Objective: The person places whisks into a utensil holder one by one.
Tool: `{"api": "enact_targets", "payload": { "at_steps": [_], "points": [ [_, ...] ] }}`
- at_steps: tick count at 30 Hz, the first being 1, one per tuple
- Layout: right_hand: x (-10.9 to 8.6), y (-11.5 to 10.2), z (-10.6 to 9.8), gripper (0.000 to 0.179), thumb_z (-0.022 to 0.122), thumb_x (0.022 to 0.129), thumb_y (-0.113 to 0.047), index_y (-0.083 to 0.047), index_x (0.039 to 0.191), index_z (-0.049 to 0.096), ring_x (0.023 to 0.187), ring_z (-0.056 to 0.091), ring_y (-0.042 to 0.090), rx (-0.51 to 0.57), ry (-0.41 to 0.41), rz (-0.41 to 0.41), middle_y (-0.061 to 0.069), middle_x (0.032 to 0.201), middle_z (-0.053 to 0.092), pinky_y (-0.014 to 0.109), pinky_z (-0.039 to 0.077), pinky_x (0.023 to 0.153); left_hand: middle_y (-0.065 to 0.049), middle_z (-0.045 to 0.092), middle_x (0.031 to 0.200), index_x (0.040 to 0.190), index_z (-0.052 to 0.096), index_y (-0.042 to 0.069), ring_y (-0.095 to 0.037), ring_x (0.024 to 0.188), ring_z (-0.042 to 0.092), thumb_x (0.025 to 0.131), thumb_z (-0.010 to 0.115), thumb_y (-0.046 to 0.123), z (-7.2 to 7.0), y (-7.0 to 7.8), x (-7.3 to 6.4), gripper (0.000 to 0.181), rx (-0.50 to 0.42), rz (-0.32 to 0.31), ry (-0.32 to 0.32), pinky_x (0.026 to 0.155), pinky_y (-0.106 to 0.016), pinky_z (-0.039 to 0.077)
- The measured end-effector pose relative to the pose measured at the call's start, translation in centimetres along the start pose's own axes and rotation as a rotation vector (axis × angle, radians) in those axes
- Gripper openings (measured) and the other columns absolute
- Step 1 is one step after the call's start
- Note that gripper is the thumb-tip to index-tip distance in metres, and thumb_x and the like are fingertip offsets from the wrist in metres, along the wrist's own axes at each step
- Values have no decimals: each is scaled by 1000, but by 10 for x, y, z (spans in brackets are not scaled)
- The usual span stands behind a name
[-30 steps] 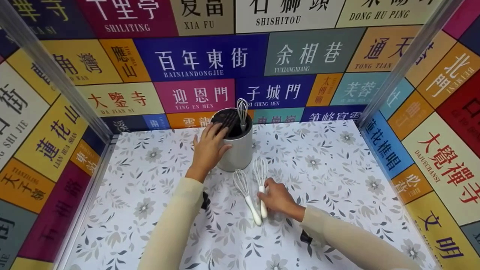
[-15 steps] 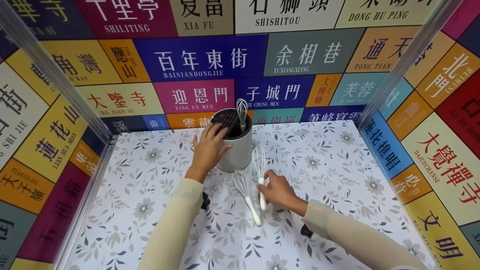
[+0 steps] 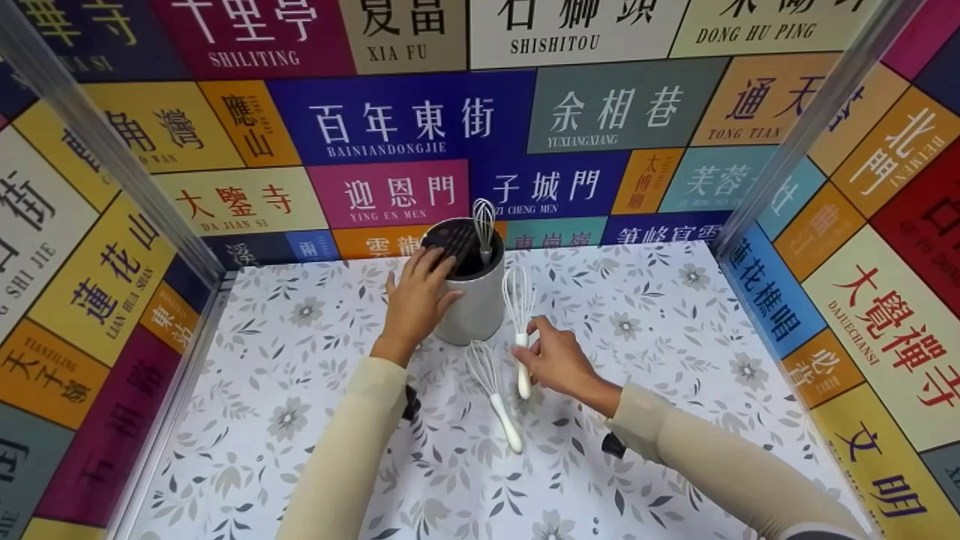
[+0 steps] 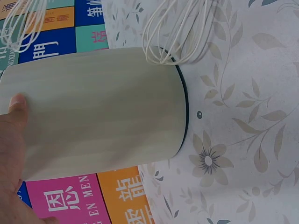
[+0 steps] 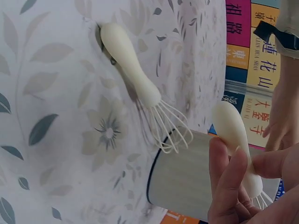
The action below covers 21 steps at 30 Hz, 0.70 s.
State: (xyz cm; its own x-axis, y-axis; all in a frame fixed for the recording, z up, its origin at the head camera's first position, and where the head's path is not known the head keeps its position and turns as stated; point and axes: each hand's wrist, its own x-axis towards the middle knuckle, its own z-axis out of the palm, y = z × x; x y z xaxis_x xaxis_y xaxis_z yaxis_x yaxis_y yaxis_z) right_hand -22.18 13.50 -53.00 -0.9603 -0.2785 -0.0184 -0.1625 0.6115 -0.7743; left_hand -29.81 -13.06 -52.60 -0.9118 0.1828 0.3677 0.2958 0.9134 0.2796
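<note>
My left hand point(image 3: 417, 304) holds the light grey utensil holder point(image 3: 476, 311) at its upper left side, fingers over the rim and thumb on the outer wall. A whisk point(image 3: 484, 221) stands in the holder, wires up, its lower part hidden inside. With thumb and fingers, my right hand point(image 3: 559, 358) pinches the white handle of another whisk point(image 3: 518, 300), wires pointing away from me, just right of the holder. A third whisk point(image 3: 494, 390) with a white handle lies on the table in front of the holder. In the right wrist view, the held whisk's handle point(image 5: 230, 123) shows between my fingertips.
A white cloth with grey leaves and flowers point(image 3: 300, 465) covers the table. Panels with coloured signs point(image 3: 405, 112) rise behind and on both sides, with clear strips point(image 3: 180, 217) at the corners. The holder stands near the back edge.
My right hand has moved the whisk it pinches away from me, up beside the holder and apart from the lying whisk. My left hand has stayed on the holder.
</note>
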Motion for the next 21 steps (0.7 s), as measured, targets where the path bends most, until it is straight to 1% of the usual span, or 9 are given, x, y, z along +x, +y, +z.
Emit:
{"api": "enact_targets", "payload": {
  "at_steps": [5,6,7,13,17,21],
  "points": [
    [5,-9,-11,32,67,99,-27,-9,121,54,57,71,28,22,1,-12,4,81,70,31,55,51,1,42,161,150,52,30,-25,154,30,97,63,54,1,-1,0,60,3,-2,-1,110,-78,30],
    [6,-10,-12,31,67,99,-26,-9,121,54,56,71,26,19,4,-19,5,81,71,31,55,51,1,42,161,150,52,30,-25,154,30,97,63,54,1,-1,0,60,2,-2,-1,110,-78,30],
    [7,-11,-14,31,67,99,-26,-9,121,54,57,71,27,17,6,-23,5,82,71,31,55,51,1,42,161,150,52,30,-25,154,30,97,63,53,1,0,0,59,0,-3,-2,110,-78,30],
    [15,-18,-22,30,66,99,-28,-11,120,53,57,72,23,10,27,-29,6,84,74,31,57,52,2,42,161,150,52,30,-26,154,30,96,63,54,0,-1,0,60,0,-1,3,110,-77,30],
    [21,-23,-27,31,66,99,-28,-11,121,52,56,71,17,4,43,-34,5,85,75,32,57,53,2,42,161,150,52,30,-25,154,30,96,62,54,0,-1,1,60,-1,3,5,110,-77,29],
    [29,-29,-34,32,65,100,-28,-11,123,52,60,73,22,8,62,-39,6,87,75,33,57,54,2,41,161,150,51,30,-25,155,28,97,61,55,0,-1,0,60,-3,-1,-3,111,-77,28]
  ]
}}
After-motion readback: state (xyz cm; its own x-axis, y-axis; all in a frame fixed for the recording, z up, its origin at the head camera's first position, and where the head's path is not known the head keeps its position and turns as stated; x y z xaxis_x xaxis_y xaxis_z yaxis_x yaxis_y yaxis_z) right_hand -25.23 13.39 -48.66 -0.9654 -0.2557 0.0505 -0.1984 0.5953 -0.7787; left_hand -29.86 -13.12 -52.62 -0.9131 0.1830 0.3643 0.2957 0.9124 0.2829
